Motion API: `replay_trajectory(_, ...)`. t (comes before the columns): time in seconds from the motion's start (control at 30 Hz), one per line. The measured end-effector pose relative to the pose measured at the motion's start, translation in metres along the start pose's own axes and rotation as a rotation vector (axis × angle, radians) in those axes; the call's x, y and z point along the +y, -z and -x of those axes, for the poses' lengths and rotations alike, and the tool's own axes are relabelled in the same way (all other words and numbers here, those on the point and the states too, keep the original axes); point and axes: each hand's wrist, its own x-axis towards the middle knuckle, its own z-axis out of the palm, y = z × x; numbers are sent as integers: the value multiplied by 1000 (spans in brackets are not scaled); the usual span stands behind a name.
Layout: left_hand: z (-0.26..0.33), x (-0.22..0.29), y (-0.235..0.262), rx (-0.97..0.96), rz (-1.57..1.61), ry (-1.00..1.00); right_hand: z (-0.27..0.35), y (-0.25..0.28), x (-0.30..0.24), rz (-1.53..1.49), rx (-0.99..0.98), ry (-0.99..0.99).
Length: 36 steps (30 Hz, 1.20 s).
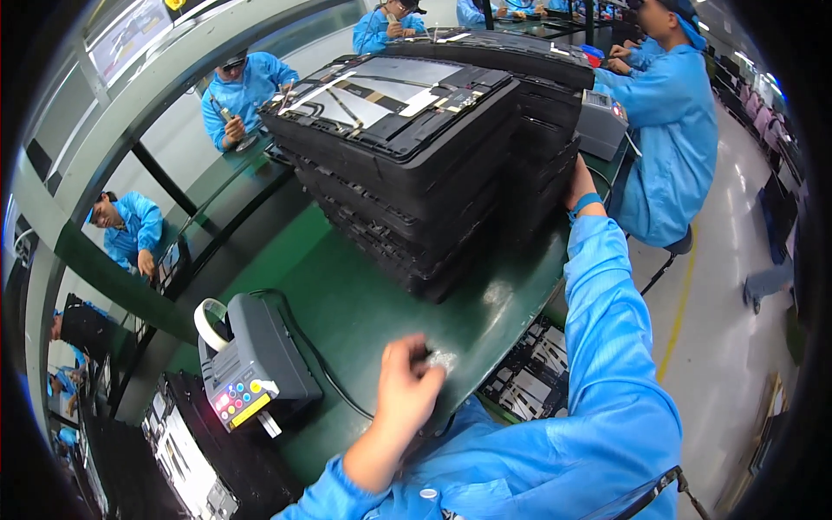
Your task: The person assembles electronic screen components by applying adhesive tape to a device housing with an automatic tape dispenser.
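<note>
Curling loosely near table (355, 312) edge — left hand (406, 386); right hand (581, 184) against trays (544, 152) — grip unclear.

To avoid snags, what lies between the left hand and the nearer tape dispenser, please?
In the head view, a black cable on the green tabletop lies between the left hand and the dispenser.

— Where does this view look from?
— The wearer's head: a wide fisheye, facing down and forward over the left fingers (400, 350).
— How near?
— Close: the wearer's blue jacket (537, 451) shows just below those fingers, while the green tabletop (355, 312) spreads beyond them.
</note>
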Motion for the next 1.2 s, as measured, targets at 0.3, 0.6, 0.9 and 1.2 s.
replay_trajectory(0.3, -93, -17, -33, 268, 208, -106, 7, 6, 6, 21, -71, -44)
replay_trajectory(0.6, -88, -22, -37, 243, 454, -90, 4, 13, 13, 51, -73, -40)
replay_trajectory(0.9, -57, -20, -28, 322, 390, -52, 37, 3, 29, 107, -92, -17)
replay_trajectory(1.2, -9, -25, -13, 427, 437, -73, 83, -27, 51, 122, -154, -84)
